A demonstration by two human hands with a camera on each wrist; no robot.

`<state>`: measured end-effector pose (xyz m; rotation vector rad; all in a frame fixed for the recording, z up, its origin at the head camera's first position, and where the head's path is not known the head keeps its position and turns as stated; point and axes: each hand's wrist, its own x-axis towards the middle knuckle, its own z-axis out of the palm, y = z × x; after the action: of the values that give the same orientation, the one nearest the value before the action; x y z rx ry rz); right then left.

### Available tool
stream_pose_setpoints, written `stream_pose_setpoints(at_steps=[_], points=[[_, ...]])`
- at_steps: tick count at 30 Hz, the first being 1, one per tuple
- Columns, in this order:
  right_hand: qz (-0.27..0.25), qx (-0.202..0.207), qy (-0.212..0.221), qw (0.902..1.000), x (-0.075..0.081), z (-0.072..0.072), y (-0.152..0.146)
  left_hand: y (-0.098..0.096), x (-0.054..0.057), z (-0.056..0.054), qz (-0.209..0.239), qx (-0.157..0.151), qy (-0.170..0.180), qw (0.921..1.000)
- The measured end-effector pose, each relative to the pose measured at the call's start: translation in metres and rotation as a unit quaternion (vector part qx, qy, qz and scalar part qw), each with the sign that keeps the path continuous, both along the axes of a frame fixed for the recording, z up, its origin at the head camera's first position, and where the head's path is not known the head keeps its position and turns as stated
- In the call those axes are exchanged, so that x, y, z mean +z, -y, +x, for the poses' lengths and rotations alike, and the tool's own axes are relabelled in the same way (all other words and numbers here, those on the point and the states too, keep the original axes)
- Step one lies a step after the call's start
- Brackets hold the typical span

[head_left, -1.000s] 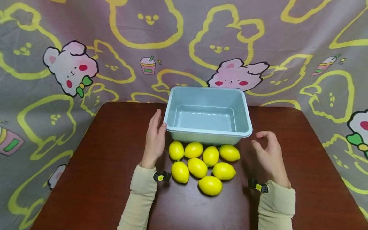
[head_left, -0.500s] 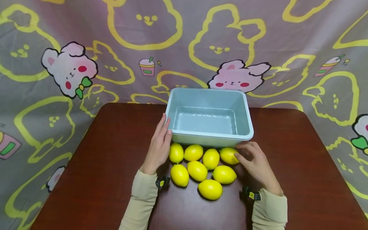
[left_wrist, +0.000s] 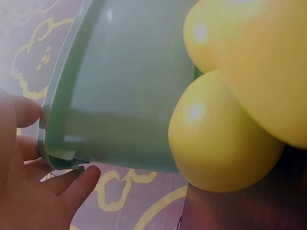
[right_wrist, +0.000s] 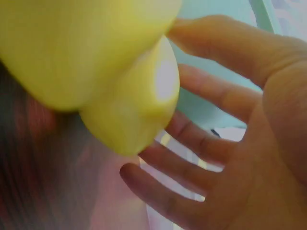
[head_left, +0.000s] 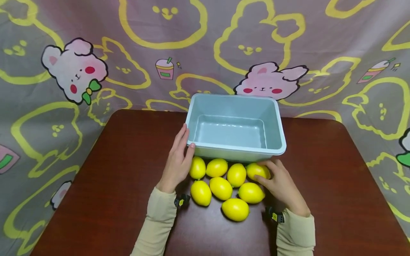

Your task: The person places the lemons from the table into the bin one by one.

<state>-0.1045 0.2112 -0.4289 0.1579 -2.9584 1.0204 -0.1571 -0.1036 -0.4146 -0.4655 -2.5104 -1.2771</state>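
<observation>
A light blue plastic bin stands toward the back of the table with nothing inside. My left hand holds its front-left corner, thumb on the front rim and fingers along the left side; the left wrist view also shows the fingers around that corner. Several yellow lemons lie grouped in front of the bin. My right hand grips the rightmost lemon of the back row, thumb on the near side and fingers on the far side. In the right wrist view a nearer lemon partly covers the gripped one.
The dark brown tabletop extends to both sides of the lemons. A patterned cloth with cartoon rabbits hangs around the table, close behind the bin. The lowest lemon lies between the two wrists.
My right hand has come in leftward from beside the bin and closed on the rightmost back lemon. My left hand has moved its thumb onto the bin's front corner.
</observation>
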Motion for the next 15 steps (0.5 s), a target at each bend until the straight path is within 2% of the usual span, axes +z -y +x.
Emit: stream_pose_setpoints(at_steps=[9, 15], points=[[0.002, -0.061, 0.054, 0.9967, 0.005, -0.002, 0.020, 0.001, 0.003, 0.001, 0.000, 0.001, 0.010, 1.0000], [0.011, -0.052, 0.071, 0.9960, 0.008, 0.000, 0.020, 0.000, 0.004, 0.000, -0.002, -0.001, 0.012, 0.9999]])
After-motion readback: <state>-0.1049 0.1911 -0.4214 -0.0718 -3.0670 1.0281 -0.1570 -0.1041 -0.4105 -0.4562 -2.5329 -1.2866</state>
